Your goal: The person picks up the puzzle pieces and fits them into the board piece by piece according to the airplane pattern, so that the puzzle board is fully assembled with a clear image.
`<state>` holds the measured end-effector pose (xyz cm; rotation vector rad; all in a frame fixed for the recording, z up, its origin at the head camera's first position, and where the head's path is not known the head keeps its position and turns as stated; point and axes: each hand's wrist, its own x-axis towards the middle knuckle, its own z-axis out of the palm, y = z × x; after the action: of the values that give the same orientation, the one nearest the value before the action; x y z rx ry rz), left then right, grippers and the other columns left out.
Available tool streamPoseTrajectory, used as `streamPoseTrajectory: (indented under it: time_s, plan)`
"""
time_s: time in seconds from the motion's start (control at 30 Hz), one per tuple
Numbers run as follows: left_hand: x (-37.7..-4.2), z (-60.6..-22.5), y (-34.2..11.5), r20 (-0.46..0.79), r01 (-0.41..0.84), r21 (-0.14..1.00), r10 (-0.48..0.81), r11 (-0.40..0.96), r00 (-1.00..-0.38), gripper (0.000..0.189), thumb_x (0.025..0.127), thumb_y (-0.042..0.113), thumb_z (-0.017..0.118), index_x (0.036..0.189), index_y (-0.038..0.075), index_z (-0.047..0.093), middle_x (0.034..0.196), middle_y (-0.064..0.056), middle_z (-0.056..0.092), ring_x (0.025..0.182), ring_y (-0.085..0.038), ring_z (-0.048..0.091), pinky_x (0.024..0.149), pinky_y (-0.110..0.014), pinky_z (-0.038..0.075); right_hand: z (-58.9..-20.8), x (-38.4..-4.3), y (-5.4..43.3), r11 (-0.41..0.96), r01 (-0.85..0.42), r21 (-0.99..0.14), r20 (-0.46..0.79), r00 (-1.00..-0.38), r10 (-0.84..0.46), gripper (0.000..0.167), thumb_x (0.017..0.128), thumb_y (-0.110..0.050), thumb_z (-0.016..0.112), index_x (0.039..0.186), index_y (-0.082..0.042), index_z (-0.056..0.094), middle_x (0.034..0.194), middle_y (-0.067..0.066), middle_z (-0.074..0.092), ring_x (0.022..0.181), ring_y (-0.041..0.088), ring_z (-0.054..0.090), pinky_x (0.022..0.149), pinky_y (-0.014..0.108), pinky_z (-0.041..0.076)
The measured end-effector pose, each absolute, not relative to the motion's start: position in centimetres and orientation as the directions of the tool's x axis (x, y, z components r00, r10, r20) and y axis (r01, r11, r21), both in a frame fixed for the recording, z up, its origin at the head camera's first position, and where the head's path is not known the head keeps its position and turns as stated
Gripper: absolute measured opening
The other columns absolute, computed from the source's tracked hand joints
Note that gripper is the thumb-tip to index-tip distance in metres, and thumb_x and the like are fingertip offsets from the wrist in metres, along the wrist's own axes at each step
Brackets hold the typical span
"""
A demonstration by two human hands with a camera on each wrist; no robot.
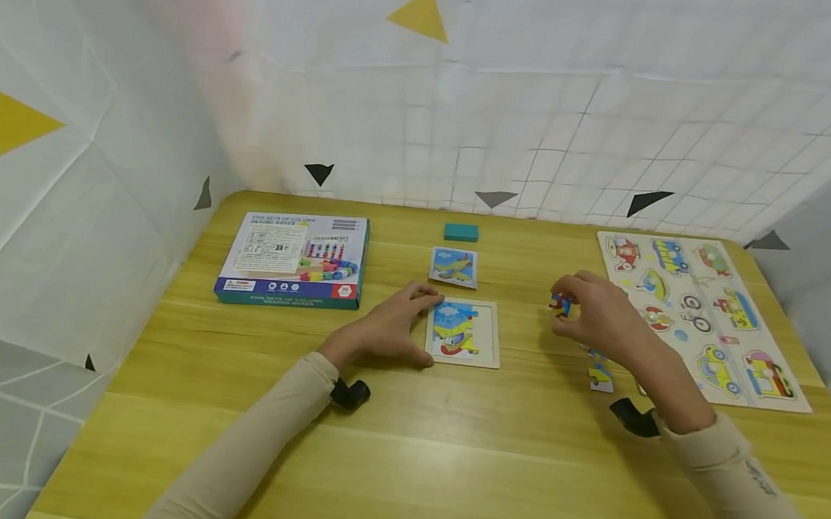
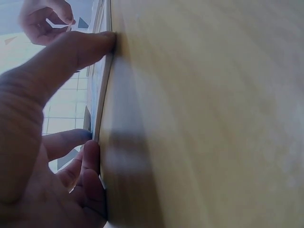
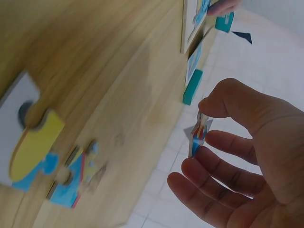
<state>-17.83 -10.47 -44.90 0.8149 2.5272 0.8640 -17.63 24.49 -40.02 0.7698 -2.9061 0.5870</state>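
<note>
On the wooden table, a small square puzzle tray [image 1: 488,335] holds several fitted pieces of a yellow, blue and red picture. My left hand [image 1: 392,326] is at its left side, thumb at the near corner and fingertips at the far one; the left wrist view shows the thumb [image 2: 90,50] along the tray's edge. To the right, my right hand [image 1: 603,317] pinches a small puzzle piece [image 3: 198,135] between thumb and fingers, raised over the table. Loose puzzle pieces [image 1: 600,377] lie below that hand, partly hidden by it in the head view.
Behind the tray lie a square airplane picture card [image 1: 454,267] and a teal block [image 1: 461,232]. A boxed bead set [image 1: 292,259] occupies the left back. At the right is a large vehicle puzzle board [image 1: 732,386]. White patterned sheeting [image 1: 505,121] rises behind the table.
</note>
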Motion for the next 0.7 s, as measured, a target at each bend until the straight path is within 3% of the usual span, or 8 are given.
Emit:
streamPoseTrajectory:
  time_s: [0.4,0.7]
  plan:
    - [-17.8,-44.9,-10.5,-0.138,0.393,0.653,0.612,0.647,-0.778,0.102,0.072,0.040,0.089,0.156,0.015,0.036,0.153,0.001,0.029,0.135,-0.018,0.035,0.114,-0.038,0.031,-40.1,-18.0,22.3,0.773,-0.561,-0.296,0.204,-0.828,-0.522,0.031,0.074,-0.010,0.079,0.102,-0.002,0.071,0.089,0.007,0.060,0.078,0.024,0.057,0.066,0.039,0.048]
    - [-17.9,-45.1,-10.5,-0.131,0.400,0.656,0.618,0.641,-0.775,0.103,0.071,0.039,0.089,0.156,0.015,0.036,0.153,0.001,0.029,0.134,-0.017,0.035,0.113,-0.037,0.031,-40.2,-18.1,21.3,0.778,-0.554,-0.298,0.160,-0.832,-0.531,0.034,0.075,-0.014,0.082,0.105,-0.003,0.071,0.094,0.008,0.060,0.079,0.022,0.056,0.070,0.040,0.049]
